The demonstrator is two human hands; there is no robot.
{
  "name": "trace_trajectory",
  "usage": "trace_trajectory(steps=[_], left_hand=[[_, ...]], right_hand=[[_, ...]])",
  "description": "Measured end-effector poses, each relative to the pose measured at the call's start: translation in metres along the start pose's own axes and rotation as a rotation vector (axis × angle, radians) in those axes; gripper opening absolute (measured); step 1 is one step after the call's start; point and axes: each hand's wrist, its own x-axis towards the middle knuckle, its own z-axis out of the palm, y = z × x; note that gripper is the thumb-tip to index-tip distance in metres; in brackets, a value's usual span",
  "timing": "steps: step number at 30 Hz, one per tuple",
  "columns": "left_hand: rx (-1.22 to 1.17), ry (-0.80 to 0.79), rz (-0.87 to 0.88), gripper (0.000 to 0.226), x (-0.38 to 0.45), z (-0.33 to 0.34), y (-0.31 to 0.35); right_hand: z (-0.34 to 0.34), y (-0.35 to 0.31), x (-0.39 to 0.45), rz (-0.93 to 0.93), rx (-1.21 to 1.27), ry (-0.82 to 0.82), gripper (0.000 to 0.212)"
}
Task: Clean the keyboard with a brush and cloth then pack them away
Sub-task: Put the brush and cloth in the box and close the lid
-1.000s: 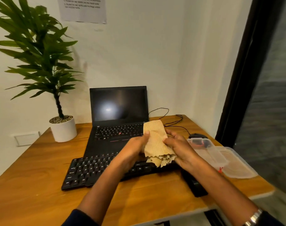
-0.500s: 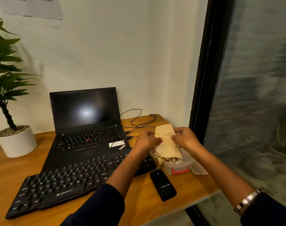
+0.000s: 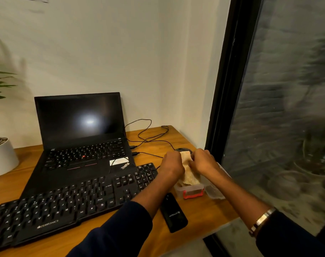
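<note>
A beige ribbed cloth (image 3: 190,174) hangs folded between both hands, its lower end down in a clear plastic box (image 3: 192,190) with a red clasp at the desk's right edge. My left hand (image 3: 172,165) grips the cloth's left side and my right hand (image 3: 202,161) grips its right side, both above the box. The black external keyboard (image 3: 65,203) lies in front of the laptop on the wooden desk (image 3: 198,212). No brush shows.
An open black laptop (image 3: 80,136) stands behind the keyboard, with thin cables (image 3: 148,138) trailing to the right. A black phone-like device (image 3: 173,213) lies near the front edge. The box's clear lid (image 3: 216,191) rests to its right. A white plant pot (image 3: 2,156) is at far left; a dark window frame (image 3: 230,89) borders the right.
My view has swung right. Both hands carried the cloth from above the keyboard over to the plastic box and lowered it, so its bottom end now sits inside.
</note>
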Motion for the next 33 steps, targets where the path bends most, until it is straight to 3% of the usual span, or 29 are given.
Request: trace_trajectory(steps=[5,9,12,16,21,23,27,33], left_hand=[[0.250,0.014,0.017,0.030,0.004,0.001,-0.002],[0.250,-0.140,-0.037,0.035,0.003,0.000,-0.007],[0.275,-0.267,-0.011,0.046,-0.001,-0.002,-0.011],[0.307,-0.411,-0.028,0.052,-0.001,-0.011,-0.011],[0.324,-0.485,-0.068,0.048,-0.001,-0.013,-0.016],[0.395,-0.490,-0.008,0.049,-0.001,-0.013,-0.017],[0.393,-0.452,0.020,0.055,-0.004,-0.014,-0.017],[0.418,-0.406,0.048,0.057,-0.007,-0.012,-0.017]], right_hand=[[0.005,-0.001,0.006,0.033,-0.212,-0.091,0.035],[0.007,0.003,0.008,0.073,-0.226,-0.168,0.044],[0.011,0.005,0.006,-0.035,-0.166,-0.087,0.028],[0.017,0.008,0.002,-0.215,-0.057,0.110,0.034],[0.013,0.010,-0.003,-0.509,-0.158,0.168,0.024],[0.009,0.008,-0.005,-0.564,-0.287,0.094,0.020],[0.005,-0.002,-0.005,-0.472,-0.573,-0.051,0.022],[-0.013,-0.010,-0.007,-0.385,-0.560,-0.329,0.038]])
